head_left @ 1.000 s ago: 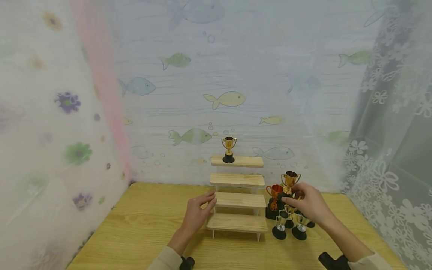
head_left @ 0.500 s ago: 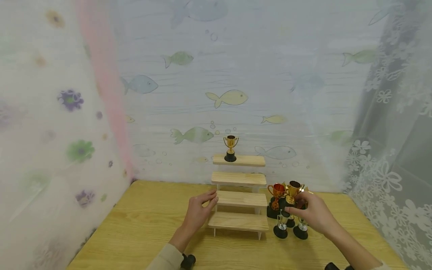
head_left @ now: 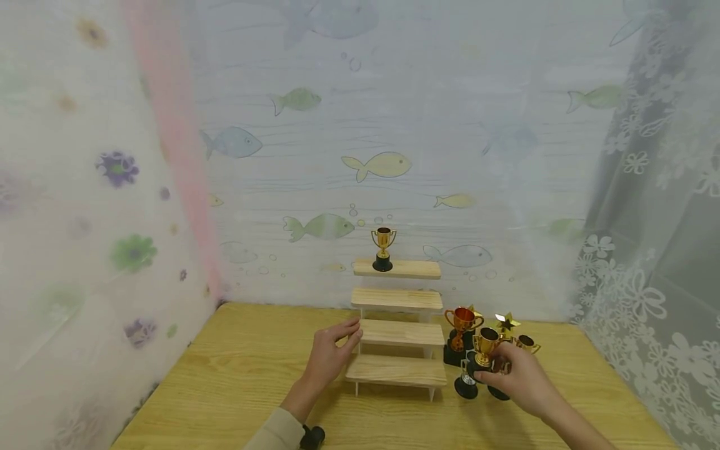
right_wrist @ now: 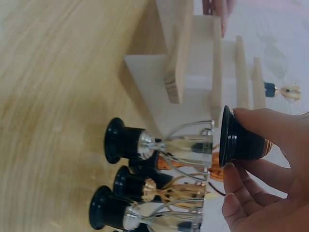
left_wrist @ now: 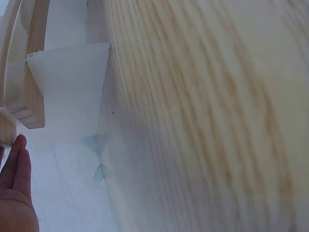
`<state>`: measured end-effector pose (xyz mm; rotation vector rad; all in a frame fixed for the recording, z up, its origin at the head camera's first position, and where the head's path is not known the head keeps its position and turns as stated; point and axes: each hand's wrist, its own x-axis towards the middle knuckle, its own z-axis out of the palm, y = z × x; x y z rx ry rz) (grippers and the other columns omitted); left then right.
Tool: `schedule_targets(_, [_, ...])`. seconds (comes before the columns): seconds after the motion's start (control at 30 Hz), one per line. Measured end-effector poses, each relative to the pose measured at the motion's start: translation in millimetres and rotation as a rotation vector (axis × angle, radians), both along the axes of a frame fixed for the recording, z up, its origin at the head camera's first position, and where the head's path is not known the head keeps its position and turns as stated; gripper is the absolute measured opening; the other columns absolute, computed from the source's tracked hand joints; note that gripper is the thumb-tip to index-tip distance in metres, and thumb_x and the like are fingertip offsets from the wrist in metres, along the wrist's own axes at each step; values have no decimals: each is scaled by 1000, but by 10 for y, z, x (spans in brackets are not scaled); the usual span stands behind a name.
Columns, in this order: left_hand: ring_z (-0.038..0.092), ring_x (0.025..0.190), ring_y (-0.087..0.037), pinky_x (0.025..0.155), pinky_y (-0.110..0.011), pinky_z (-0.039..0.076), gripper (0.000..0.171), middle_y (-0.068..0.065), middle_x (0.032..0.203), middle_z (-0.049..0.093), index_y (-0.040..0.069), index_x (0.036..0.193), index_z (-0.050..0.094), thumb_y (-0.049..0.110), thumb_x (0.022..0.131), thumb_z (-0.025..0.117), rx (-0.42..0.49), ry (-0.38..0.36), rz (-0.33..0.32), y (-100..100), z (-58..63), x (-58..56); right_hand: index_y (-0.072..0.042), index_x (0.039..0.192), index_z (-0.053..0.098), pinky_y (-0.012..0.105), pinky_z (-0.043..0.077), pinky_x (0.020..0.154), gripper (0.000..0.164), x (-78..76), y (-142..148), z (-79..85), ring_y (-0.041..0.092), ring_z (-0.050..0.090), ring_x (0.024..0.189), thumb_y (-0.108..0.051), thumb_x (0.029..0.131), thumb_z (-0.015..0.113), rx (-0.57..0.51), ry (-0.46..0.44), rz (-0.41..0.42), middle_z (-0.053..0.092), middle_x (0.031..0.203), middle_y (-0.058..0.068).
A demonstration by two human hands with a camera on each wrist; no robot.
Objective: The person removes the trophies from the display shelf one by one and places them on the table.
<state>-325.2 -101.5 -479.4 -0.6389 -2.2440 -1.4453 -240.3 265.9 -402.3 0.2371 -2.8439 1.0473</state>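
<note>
My right hand (head_left: 523,378) pinches a small gold trophy cup (head_left: 488,339) by its black base, between thumb and fingers, as the right wrist view shows. The trophy is held above the table, over a silver trophy cup (right_wrist: 188,147) with a black base. A four-step wooden display stand (head_left: 402,332) stands to the left of it. My left hand (head_left: 333,349) grips the left end of the stand's second step from the bottom, its fingers and thumb at the edge. Another gold trophy cup (head_left: 384,240) stands upright on the top step, left of its middle.
Right of the stand are an orange-red trophy cup (head_left: 463,320), a gold star trophy (head_left: 506,322), a second silver cup (right_wrist: 164,220) and another gold cup (head_left: 525,342), close together. The table (head_left: 253,362) meets a fish-printed curtain (head_left: 315,162) behind.
My right hand has brought the gold trophy cup down and toward me, over the front of the group. My left hand has kept its hold on the stand.
</note>
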Motion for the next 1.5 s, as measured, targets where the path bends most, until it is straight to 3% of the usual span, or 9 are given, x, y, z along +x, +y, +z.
schedule_targets(0.13, [60,130,-30,101,-48,54,33,-14,137,65,2,126,72,24,102,66,3,-2,1,2,-5,-3,-2,102,67,33,48,63,39,24,2,-55,17,55,77,-28,81,87,-3,-16,-27,63,86,2])
schedule_targets(0.37, [61,128,-28,100,-46,55,33,-14,136,65,3,125,73,25,102,67,-5,7,9,-1,8,-5,-4,95,65,29,42,57,35,102,5,-127,17,48,70,-24,79,89,-25,-3,-63,64,85,2])
schedule_targets(0.5, [62,128,-29,100,-45,55,32,-13,136,66,2,124,73,24,102,67,-16,21,16,-7,19,-10,-5,93,65,27,46,60,33,127,9,-159,15,53,72,-23,79,89,-26,14,-61,64,84,1])
schedule_targets(0.67, [62,126,-32,99,-47,55,33,-10,135,66,0,125,73,23,102,66,-35,43,26,-9,16,-17,-3,96,67,27,55,65,33,129,7,-220,14,62,78,-19,78,89,-66,-38,-54,67,86,2])
schedule_targets(0.9, [61,127,-34,99,-49,55,34,-14,136,66,-1,126,72,23,103,66,-22,28,17,-4,6,7,0,104,68,28,55,67,37,122,25,-373,15,65,79,-15,77,90,-115,-88,-27,71,88,2])
schedule_targets(1.03, [61,128,-34,99,-48,55,34,-13,136,65,0,126,72,23,102,66,-16,24,12,-6,6,5,-1,102,69,32,53,70,36,113,47,-456,15,64,81,-15,77,90,-101,-103,-38,71,88,1])
schedule_targets(1.23, [61,128,-31,99,-44,55,34,-8,137,66,1,126,73,25,103,66,-32,29,27,-8,-12,-18,-4,93,70,30,44,62,28,92,76,-559,15,55,74,-16,77,89,-61,-94,-24,68,81,-1])
schedule_targets(1.5, [62,127,-34,98,-46,56,34,-13,135,66,0,125,72,24,102,66,-33,56,19,-5,-25,-25,-1,97,71,34,50,69,28,63,105,-670,17,59,80,-14,78,88,-95,-168,-50,66,85,1])
